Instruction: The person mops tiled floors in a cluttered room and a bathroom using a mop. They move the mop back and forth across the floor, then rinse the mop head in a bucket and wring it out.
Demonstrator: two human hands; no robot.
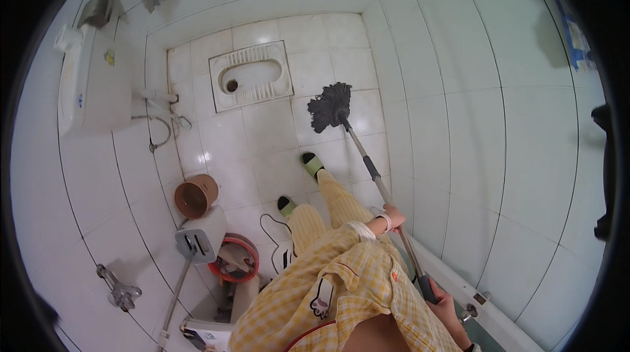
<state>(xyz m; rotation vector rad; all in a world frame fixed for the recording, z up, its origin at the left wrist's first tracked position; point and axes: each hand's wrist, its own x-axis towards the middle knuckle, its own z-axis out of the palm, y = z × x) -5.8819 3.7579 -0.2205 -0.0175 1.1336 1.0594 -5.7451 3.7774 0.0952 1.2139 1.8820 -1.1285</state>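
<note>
A mop runs diagonally across the middle right. Its dark grey strand head lies spread on the white floor tiles, to the right of the squat toilet. My left hand, with a pale band at the wrist, is closed around the metal mop pole. Lower down, near my body, my right hand grips the dark grey end of the handle. My feet, in green slippers, stand a little behind the mop head.
At left stand a brown bucket, a white box-like bucket with a pole in its slotted lid, and a red-rimmed basin. A cistern and a tap hang on the left wall. A white door frame stands at right.
</note>
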